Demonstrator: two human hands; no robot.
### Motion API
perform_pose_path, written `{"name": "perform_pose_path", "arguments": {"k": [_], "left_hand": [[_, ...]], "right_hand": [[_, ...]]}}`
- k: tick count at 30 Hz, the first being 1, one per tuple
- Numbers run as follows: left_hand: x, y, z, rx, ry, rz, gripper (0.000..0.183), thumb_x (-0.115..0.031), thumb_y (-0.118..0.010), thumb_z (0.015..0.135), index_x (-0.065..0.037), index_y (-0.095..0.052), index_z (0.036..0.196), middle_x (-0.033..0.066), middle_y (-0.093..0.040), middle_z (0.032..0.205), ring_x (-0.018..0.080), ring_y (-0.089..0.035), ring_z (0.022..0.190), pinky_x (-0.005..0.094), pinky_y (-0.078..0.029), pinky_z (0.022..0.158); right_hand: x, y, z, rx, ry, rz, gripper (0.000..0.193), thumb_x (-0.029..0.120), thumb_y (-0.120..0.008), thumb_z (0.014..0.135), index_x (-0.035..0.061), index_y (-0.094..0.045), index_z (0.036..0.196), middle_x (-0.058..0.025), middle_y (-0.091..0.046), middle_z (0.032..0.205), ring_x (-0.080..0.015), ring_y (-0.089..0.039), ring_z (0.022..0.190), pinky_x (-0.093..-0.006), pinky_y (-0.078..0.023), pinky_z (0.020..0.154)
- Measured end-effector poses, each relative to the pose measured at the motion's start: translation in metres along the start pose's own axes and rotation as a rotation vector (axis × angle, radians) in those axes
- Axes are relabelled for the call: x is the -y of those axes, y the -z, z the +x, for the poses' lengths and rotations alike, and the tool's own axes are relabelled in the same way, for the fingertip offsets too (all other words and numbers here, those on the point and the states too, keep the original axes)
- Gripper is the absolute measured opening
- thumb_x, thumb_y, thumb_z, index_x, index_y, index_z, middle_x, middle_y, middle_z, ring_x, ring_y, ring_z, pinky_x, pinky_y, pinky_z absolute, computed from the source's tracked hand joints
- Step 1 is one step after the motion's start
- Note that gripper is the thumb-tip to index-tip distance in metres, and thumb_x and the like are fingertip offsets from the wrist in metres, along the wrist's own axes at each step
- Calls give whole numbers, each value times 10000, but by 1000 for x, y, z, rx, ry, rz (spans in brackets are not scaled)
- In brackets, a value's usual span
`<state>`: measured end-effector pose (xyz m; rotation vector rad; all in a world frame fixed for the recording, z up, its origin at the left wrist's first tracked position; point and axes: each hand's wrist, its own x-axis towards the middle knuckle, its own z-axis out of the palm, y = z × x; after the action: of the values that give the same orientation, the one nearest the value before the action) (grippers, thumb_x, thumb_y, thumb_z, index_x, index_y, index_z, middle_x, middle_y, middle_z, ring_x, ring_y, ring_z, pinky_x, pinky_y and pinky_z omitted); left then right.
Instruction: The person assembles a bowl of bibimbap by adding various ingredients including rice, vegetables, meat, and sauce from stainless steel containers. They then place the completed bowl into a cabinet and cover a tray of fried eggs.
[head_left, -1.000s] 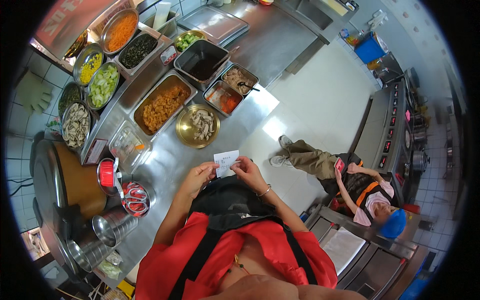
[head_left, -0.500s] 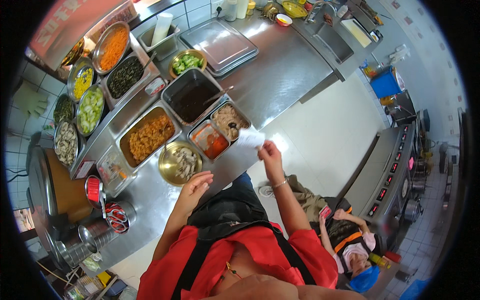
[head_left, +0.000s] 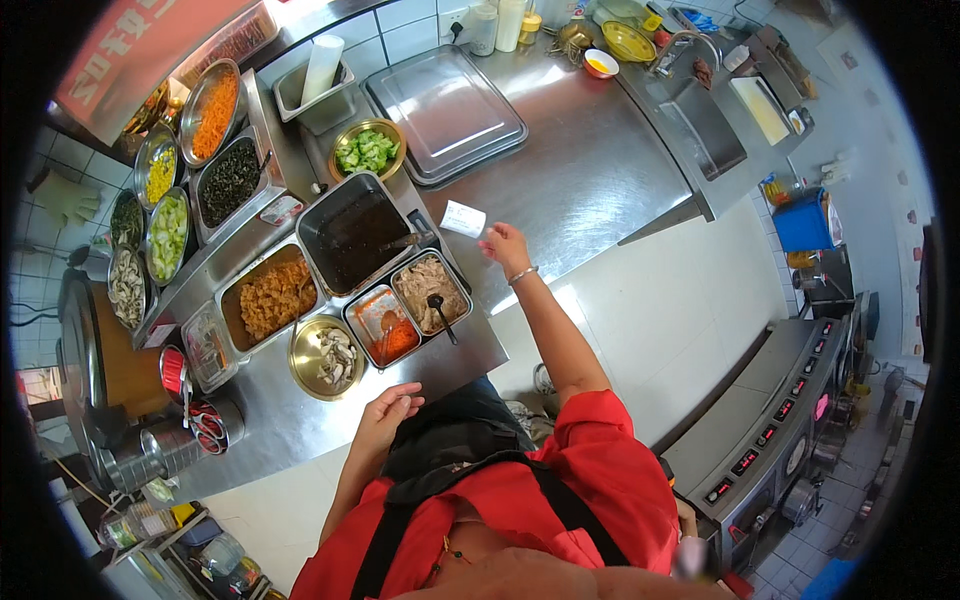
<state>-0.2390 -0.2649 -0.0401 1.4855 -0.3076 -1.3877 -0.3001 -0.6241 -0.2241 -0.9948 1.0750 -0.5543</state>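
My right hand point(head_left: 507, 249) reaches over the steel counter, fingers pinched at the edge of a small white paper slip point(head_left: 464, 219) with print on it. Below and left of the slip stands a pan of shredded meat point(head_left: 420, 285) with a black spoon in it. My left hand point(head_left: 385, 415) hovers at the counter's near edge, fingers loosely bent and nothing visible in them. Nearest to it are a brass-coloured bowl of sliced mushrooms point(head_left: 337, 362) and a small pan of red sauce point(head_left: 396, 340).
A deep pan of dark liquid point(head_left: 350, 240) holds a ladle. Behind it are a bowl of green vegetables point(head_left: 369, 152) and a lidded steel tray point(head_left: 445, 110). Bowls of cut vegetables point(head_left: 168, 235) line the left. A sink point(head_left: 705, 130) is at the far right; a cooking range point(head_left: 740, 410) stands right.
My right hand has moved forward and left with the slip, over the counter. The view has shifted, and the co-worker at the right is now mostly hidden behind my arm and sleeve.
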Motion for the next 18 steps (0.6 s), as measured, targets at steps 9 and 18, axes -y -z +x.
{"name": "perform_pose_path", "arguments": {"k": [9,18], "left_hand": [[-1,0,9,95,-52,24,269,-147,-469,933,-19,-555,1154,46,-581,1109,128,-564,982,259,-449,857],[-18,-33,32,38,-61,-28,263,-138,-466,930,-13,-560,1142,51,-584,1095,133,-573,956,265,-447,856]], "right_hand": [[-23,67,-72,43,66,-362,319,149,-574,853,-4,-526,1130,-110,-589,1048,-156,-638,697,-258,-515,567],[-2,88,-8,85,83,-379,272,129,-554,856,6,-541,1098,-109,-600,1016,-156,-635,694,-244,-503,563]]}}
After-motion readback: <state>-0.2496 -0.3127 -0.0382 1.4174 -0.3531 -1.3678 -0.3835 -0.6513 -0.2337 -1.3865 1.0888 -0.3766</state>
